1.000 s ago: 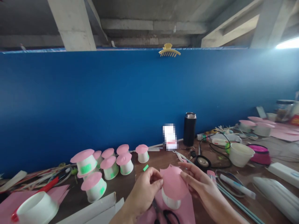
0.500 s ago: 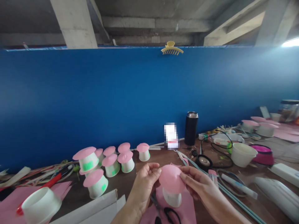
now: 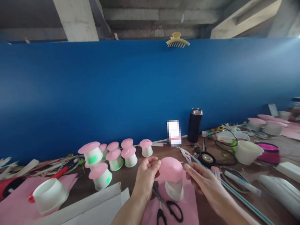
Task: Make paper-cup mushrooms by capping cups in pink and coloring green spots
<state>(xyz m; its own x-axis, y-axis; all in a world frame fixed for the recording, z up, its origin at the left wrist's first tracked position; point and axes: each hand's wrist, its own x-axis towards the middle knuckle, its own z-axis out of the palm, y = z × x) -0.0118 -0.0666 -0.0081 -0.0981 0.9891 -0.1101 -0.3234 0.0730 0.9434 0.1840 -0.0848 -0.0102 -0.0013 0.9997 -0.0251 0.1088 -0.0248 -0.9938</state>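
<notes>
A round pink paper disc [image 3: 171, 168] sits on an upturned white paper cup [image 3: 175, 190] right in front of me. At the disc's left edge, my left hand [image 3: 148, 173] is closed, thumb and forefinger pinched on the rim. My right hand [image 3: 202, 179] is just off the right edge, its thumb and fingertips drawn together; whether anything is between them is hidden. Under the cup lies a sheet of pink paper [image 3: 191, 206]. Black-handled scissors [image 3: 161, 204] rest on that sheet, close to my left wrist, blades pointing away from me.
Several upturned cups with pink discs [image 3: 115, 159] stand at left, beside a white cup [image 3: 50, 195] and a grey-white board [image 3: 93, 203]. Behind are a phone-like bright screen [image 3: 173, 132], blurred out, and a black flask [image 3: 195, 125]. Cables, a white tub [image 3: 247, 152] and blue-green rods [image 3: 246, 203] lie right.
My right fingers have moved from the disc's top to just off its right edge. The view has shifted slightly, and more of the scissors shows.
</notes>
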